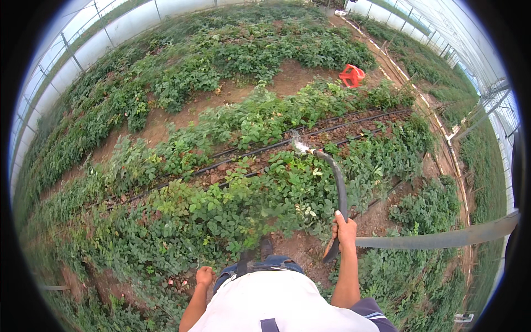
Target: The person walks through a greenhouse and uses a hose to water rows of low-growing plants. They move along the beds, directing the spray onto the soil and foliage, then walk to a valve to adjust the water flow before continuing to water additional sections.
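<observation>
My right hand (344, 230) grips a thick black hose (341, 186), thumb pointing up along it. From the fist the hose bends up and over to the left. Water (299, 145) sprays from the nozzle (312, 151) at its far end, onto the soil bed (269, 155) between two rows of leafy plants, which look like rose bushes (249, 199). Below my right fist, a short stretch of hose curves down. My left hand (205, 276) is curled into a loose fist beside my left hip, close to foliage, with nothing visible in it.
Black drip lines (249, 153) run along the bed. A red plastic crate (351, 76) lies beyond the row. A grey metal bar (439, 237) juts in from the right, near my right wrist. A white pipe (439, 124) follows the dirt path at right. Plastic greenhouse walls (137, 20) enclose everything.
</observation>
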`<state>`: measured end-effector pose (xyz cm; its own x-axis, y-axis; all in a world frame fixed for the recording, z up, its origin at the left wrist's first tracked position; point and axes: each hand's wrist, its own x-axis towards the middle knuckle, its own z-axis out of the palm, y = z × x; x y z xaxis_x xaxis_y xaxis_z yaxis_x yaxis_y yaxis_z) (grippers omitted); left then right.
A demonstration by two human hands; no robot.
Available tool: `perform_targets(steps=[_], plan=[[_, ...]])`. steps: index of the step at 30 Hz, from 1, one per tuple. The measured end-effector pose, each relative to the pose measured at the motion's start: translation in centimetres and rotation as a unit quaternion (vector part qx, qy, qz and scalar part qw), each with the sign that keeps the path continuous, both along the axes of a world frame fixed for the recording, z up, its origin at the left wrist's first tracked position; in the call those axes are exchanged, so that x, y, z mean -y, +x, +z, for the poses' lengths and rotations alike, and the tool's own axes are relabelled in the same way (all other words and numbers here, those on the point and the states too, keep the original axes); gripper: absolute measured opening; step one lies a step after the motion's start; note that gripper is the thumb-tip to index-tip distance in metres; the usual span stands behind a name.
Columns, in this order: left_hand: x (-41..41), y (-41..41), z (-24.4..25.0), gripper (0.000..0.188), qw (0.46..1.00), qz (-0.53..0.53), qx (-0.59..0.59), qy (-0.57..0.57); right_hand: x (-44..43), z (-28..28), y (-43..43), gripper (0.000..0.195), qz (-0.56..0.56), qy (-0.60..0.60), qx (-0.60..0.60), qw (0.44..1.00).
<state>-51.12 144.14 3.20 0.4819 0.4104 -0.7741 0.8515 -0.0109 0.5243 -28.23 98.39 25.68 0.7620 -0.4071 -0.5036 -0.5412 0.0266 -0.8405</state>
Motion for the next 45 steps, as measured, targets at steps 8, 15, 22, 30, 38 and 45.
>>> perform_targets(steps=[8, 15, 22, 30, 38, 45], plan=[[1.8, 0.9, 1.0, 0.021, 0.998, 0.052, 0.036, -0.013, -5.2, -0.8, 0.2, 0.031, 0.129, 0.01, -0.019, 0.991], [2.1, -0.8, 1.0, 0.019, 0.999, -0.007, 0.026, 0.047, -4.4, -1.0, 0.7, 0.032, 0.107, 0.004, -0.016, 0.994], [3.1, -1.6, 3.1, 0.02, 0.998, 0.014, 0.012, 0.056, -0.5, -0.4, 2.4, 0.034, 0.002, -0.015, 0.025, 1.0], [3.3, -3.0, 3.0, 0.021, 0.994, -0.005, 0.015, 0.104, 1.3, 1.3, 4.3, 0.035, -0.101, 0.002, 0.051, 0.994], [2.7, -2.8, 2.5, 0.023, 0.995, -0.021, 0.021, 0.096, -1.4, 0.0, 3.4, 0.03, -0.032, 0.008, 0.052, 0.998], [2.2, -1.3, 0.8, 0.025, 0.996, -0.028, 0.015, 0.079, -3.0, -0.4, 0.4, 0.031, 0.095, 0.029, 0.014, 0.995]])
